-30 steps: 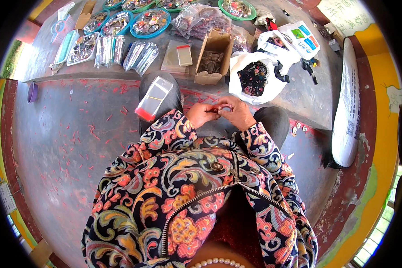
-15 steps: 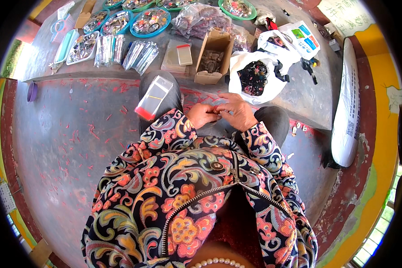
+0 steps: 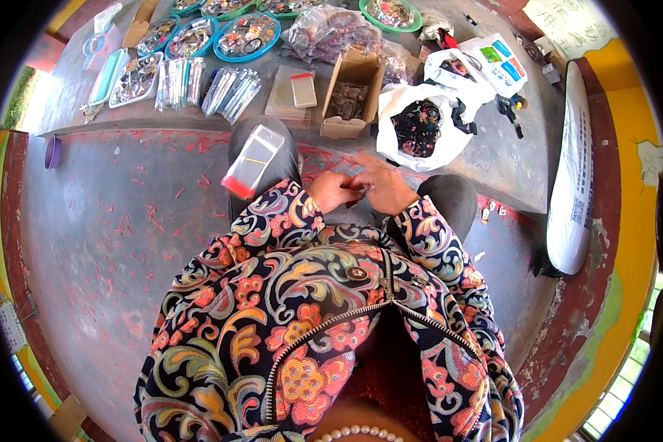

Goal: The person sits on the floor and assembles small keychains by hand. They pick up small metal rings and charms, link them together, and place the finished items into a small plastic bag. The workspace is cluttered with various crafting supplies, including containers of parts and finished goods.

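Observation:
My left hand (image 3: 333, 192) and my right hand (image 3: 387, 191) meet above the gap between my knees. The fingers of both are closed and pinched together. Whatever sits between the fingertips is too small and too hidden to name. On my left thigh lies a bundle of clear plastic bags (image 3: 260, 156) with a red edge and a band round the middle. Just beyond my right hand stands an open white plastic bag (image 3: 451, 145) full of small dark, colourful pieces. A cardboard box (image 3: 339, 130) with small clear packets inside is beside it.
Along the raised ledge (image 3: 177, 121) are bundles of wrapped long items (image 3: 232, 94), a stack of clear bags (image 3: 280, 99), basins of trinkets such as this blue basin (image 3: 219, 48), and a white tray (image 3: 155, 82). Red scraps litter the floor. A long white package (image 3: 572, 169) leans at right.
A red bit seen between my fingertips a moment ago no longer shows. My right hand has turned slightly and its fingers have drawn in toward the left hand. The bundle on my thigh is unmoved.

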A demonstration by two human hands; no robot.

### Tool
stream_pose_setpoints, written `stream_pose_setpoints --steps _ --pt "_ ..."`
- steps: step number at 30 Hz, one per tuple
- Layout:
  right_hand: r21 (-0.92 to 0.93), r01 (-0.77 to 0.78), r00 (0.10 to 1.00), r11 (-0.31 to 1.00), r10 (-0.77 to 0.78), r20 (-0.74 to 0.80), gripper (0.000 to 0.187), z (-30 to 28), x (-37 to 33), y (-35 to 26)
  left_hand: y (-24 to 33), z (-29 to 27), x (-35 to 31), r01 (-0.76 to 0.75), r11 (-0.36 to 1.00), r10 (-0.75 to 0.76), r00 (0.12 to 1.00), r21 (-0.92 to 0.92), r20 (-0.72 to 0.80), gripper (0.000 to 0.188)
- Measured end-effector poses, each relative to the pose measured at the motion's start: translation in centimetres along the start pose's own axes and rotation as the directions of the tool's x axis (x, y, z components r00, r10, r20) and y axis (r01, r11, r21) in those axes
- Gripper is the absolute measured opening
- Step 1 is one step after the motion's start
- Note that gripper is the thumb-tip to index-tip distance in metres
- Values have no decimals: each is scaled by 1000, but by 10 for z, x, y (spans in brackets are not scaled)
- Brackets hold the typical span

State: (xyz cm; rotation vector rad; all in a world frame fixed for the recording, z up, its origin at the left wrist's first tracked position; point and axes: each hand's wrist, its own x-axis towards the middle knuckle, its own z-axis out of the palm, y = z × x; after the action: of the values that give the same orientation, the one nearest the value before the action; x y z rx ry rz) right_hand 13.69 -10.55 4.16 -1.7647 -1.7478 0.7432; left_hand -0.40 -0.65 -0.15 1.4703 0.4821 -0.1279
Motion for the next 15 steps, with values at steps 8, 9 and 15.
stream_pose_setpoints --steps 8,9,15 --pt "5 -56 986 998 55 157 25 6 1 1 -8 4 1 -40 972 51 998 -232 40 22" --pt "14 -51 985 999 48 168 25 4 2 -1 -7 4 1 -44 969 52 998 -241 30 22" --pt "199 -64 970 978 14 245 21 -2 8 4 -2 2 -2 -53 887 102 991 -459 83 19"
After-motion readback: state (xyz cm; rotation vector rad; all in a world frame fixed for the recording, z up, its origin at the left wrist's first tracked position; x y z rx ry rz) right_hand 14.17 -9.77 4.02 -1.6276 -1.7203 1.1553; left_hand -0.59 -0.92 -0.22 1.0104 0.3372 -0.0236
